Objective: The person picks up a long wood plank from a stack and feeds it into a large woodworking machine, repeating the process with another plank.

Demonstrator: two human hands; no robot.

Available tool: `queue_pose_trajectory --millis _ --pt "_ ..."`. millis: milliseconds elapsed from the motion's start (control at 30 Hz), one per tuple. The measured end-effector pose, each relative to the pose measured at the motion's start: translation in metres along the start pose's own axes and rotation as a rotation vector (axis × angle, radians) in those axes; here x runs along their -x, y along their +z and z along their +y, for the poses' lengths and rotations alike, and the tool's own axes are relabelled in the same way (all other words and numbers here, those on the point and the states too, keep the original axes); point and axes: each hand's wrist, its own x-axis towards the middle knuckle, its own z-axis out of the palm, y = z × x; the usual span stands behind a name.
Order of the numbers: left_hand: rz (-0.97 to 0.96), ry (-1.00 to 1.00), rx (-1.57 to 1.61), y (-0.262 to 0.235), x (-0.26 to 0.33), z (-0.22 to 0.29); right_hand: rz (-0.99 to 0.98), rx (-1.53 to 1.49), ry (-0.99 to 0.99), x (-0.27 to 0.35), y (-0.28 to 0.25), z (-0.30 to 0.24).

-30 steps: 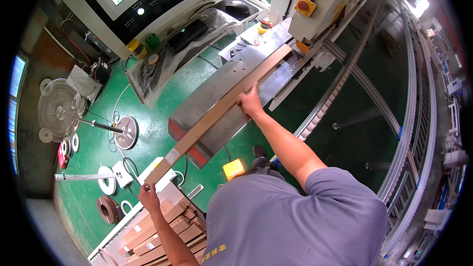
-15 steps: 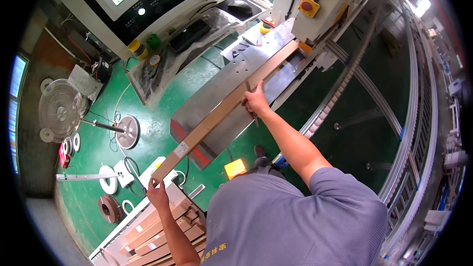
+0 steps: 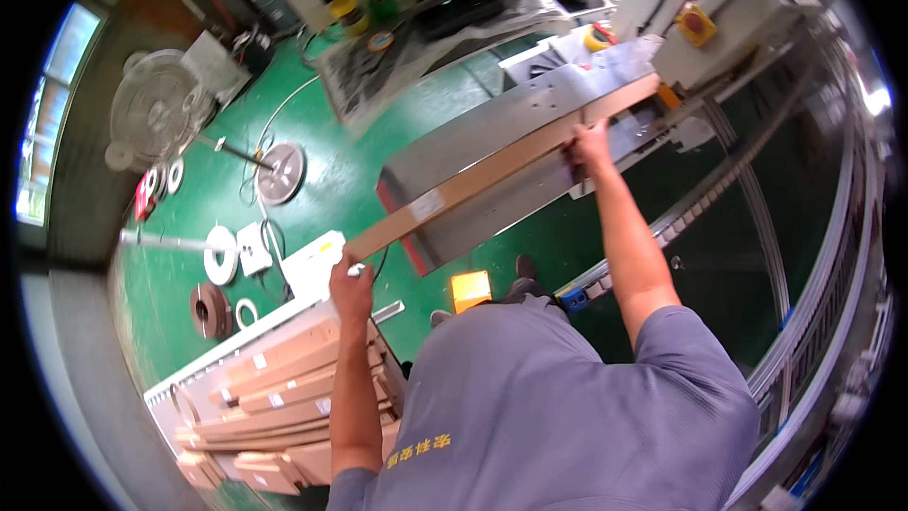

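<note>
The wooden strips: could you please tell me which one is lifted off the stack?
The long wooden strip, gripped by the left hand and right hand, slants over the grey machine table; the others lie piled in the stack.

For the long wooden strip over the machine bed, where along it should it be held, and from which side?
Best held near both ends, one hand each. The wooden strip is long, thin and slanted, so a single mid grip would probably let it tip or sag. The left hand takes the near end from below; the right hand grips the near edge by the far end, above the grey machine bed.
</note>
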Motion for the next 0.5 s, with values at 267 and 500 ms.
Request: queue_pose_trajectory --millis 267,500 --pt "-0.067 0.110 -0.015 0.040 -0.006 0.067 -0.033 0.121 0.055 -0.013 -0.011 -0.015" --pt "-0.119 -0.020 0.244 0.031 0.029 0.014 -0.210 0.052 0.071 0.073 0.058 0.021"
